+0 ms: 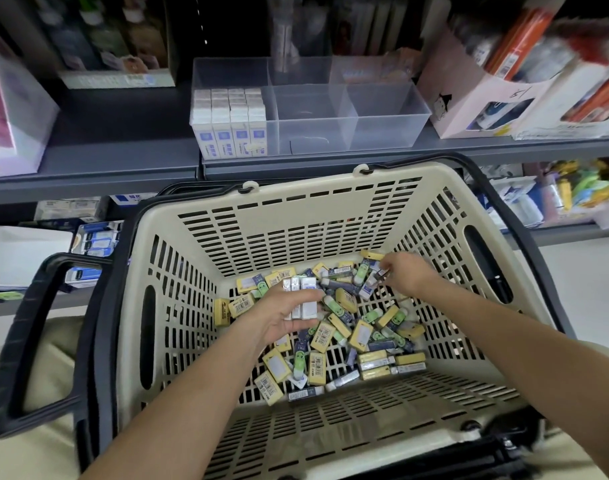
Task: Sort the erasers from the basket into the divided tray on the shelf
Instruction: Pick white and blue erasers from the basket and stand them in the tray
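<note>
Basket (296, 220) sits just below and in front of the shelf (123, 150) lip. Its far rim is near the shelf edge, not visibly touching.
Two black handles (36, 341) are folded outward, one left and one along the far/right side, so the basket mouth is open from above.
Clear divided tray (382, 133) stands at the shelf's front edge, straight above the basket's far rim.
A pink carton (469, 98) is just beside the tray's right wall. To its left is a bare strip of shelf, then a white box (12, 116) well apart.

The front row of the tray has 3 compartments. The left one is packed with boxed white erasers (230, 133), 4 columns across; rows blur toward the back, can't count depth. The middle and right ones show bare floor. Back-row contents can't be told.

Left grip (289, 317): forearm comes in from the lower left, above the middle of the pile (348, 341). Fingers are curled round 3 white erasers (299, 292), held side by side and upright.

Right grip (407, 271): arm reaches from the lower right to the far-right corner of the pile. Fingertips point down and pinch the top end of 1 white-and-blue eraser (369, 286), which is tilted. Contact is slightly blurred.

The pile holds yellow-boxed, dark-sleeved and green-faced erasers, well over 30 and too jumbled for an exact count. It covers the middle and far-right floor. The near and left floor slots are bare.
</note>
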